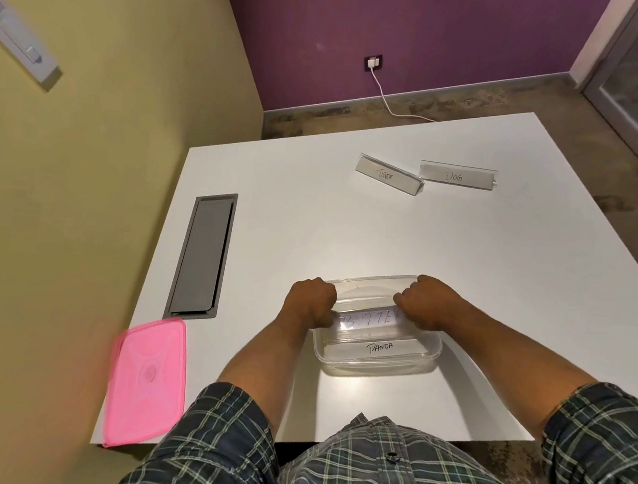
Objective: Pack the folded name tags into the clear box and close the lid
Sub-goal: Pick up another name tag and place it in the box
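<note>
Two hands, your left hand (310, 303) and right hand (426, 303), pinch the ends of the BUTTE tag (368, 318), keeping it level above the PANDA tag (379, 346) inside the clear box (376, 366); the pink lid (147, 379) waits alongside, leaving the opening free.

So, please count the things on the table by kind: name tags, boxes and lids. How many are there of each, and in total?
Name tags: 4: TIGER, DOG, PANDA in the box, and one held by both hands
Clear box: 1
Pink lid: 1
Total: 6
</note>
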`<state>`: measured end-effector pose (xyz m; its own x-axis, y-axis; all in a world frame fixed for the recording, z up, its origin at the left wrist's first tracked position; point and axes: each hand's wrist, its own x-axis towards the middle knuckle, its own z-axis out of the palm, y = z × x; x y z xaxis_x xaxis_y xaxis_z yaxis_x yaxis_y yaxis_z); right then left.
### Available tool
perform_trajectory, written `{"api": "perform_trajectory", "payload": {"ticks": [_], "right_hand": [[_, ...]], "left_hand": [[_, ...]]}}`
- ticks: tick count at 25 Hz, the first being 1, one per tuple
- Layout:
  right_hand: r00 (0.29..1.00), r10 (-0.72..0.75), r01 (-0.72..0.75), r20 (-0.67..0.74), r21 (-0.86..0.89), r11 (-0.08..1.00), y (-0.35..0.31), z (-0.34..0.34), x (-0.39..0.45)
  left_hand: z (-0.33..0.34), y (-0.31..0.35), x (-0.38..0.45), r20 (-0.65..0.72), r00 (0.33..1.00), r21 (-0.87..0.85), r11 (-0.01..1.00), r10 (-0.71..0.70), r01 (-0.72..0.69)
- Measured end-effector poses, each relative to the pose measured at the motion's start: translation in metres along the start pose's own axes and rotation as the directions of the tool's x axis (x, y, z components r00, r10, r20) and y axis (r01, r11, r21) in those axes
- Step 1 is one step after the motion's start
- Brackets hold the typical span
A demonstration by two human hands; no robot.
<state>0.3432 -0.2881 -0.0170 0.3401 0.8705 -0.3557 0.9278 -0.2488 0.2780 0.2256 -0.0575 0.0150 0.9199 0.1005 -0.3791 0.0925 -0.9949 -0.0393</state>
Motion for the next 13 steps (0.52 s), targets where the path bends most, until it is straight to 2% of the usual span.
{"api": "perform_trajectory", "payload": {"ticks": [5, 8, 10, 13], "right_hand": [[0.945, 0.085, -0.032, -0.317, 0.168, 0.985, 0.004, 0.007, -0.009], [0.864, 0.250, -0.142, -0.437, 0.264, 0.954, 0.014, -0.001, -0.013], [0.815, 0.387, -0.244, -0.431, 0.350, 0.904, 0.025, -0.009, -0.012], [0.741, 0.606, -0.403, -0.287, 0.532, 0.745, 0.043, -0.021, -0.006]], "left_hand": [[-0.014, -0.004, 0.009, -0.113, 0.987, -0.233, 0.969, -0.116, 0.087], [-0.030, -0.007, 0.020, -0.167, 0.967, -0.368, 0.922, -0.193, 0.120], [-0.043, -0.009, 0.030, -0.188, 0.955, -0.441, 0.889, -0.228, 0.125], [-0.061, -0.012, 0.047, -0.195, 0.950, -0.502, 0.857, -0.245, 0.118]]}}
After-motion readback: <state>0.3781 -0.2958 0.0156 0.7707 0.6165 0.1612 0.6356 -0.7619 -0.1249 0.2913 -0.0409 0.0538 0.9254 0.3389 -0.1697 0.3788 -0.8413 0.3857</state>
